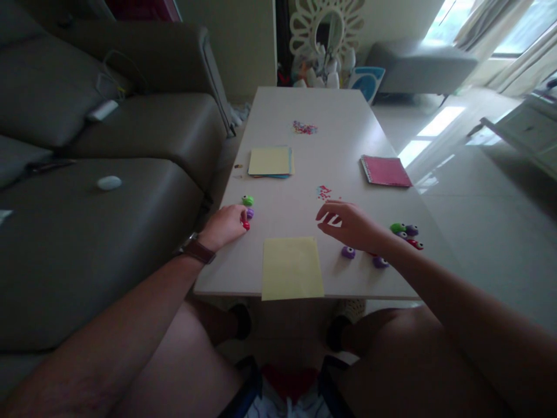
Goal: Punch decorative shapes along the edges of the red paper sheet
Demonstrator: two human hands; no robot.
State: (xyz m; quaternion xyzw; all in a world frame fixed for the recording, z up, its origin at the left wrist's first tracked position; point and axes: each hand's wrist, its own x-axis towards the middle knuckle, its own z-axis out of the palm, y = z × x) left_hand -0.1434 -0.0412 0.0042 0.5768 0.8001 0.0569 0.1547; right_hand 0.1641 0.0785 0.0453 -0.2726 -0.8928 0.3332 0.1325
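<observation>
My left hand [226,225] is at the table's left side, its fingers closed on a small red toy [246,226] with a googly eye. Just beyond it sit a purple toy [249,213] and a green toy [248,200], in a rough row. My right hand [342,222] hovers over the table with fingers bent and apart, holding nothing. Tiny red and coloured bits [324,192] lie just past its fingertips. A yellow paper sheet [292,268] rests between my hands at the near edge. By my right forearm stand a purple toy [348,252] and another purple one [380,263].
On the table [331,107] are a stack of coloured paper [270,161], a pink notebook [386,171] and a pile of small colourful bits [304,128]. Several toys, one green [397,228], cluster at the right. A sofa [143,220] flanks the left side.
</observation>
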